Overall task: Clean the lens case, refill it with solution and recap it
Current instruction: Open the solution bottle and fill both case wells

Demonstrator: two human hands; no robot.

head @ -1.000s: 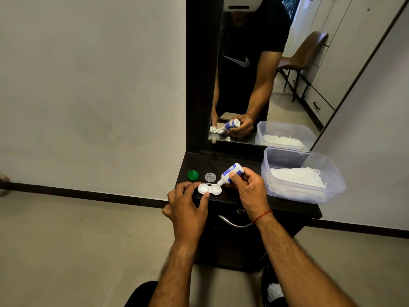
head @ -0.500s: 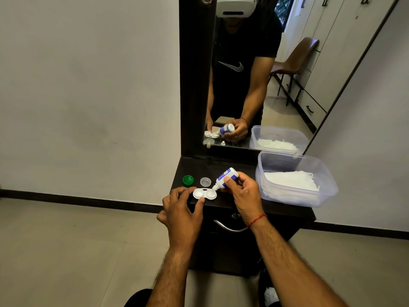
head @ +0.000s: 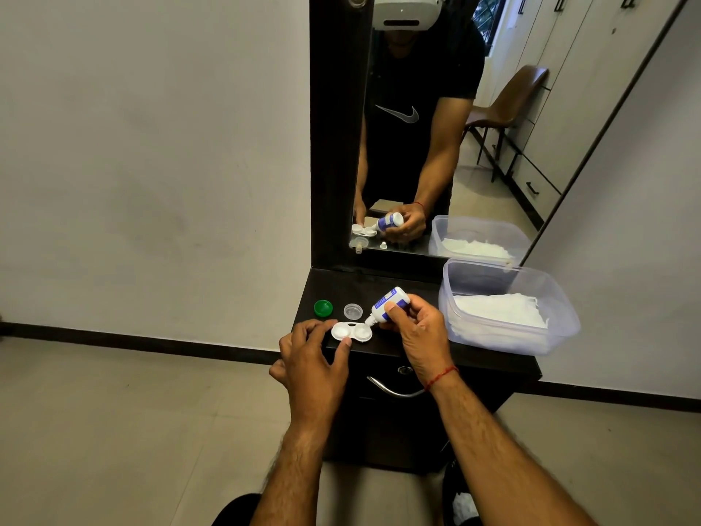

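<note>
Right hand [head: 415, 332] wrapped around tilted solution bottle [head: 389, 305], nozzle down at right well of white lens case [head: 351, 332] on dark tabletop [head: 402, 351]. Left hand [head: 311, 358] pinching case at its 7 o'clock edge. Green cap [head: 323, 308] and clear cap [head: 352, 310] at case's 11 and 12 o'clock; plastic tub [head: 561, 324] at 3 o'clock.

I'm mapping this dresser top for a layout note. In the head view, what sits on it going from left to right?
Green cap → clear cap → lens case, steadied by the left hand → solution bottle, tilted with its nozzle at the case's right-hand well, held by the right hand → plastic tub holding white tissues.
</note>
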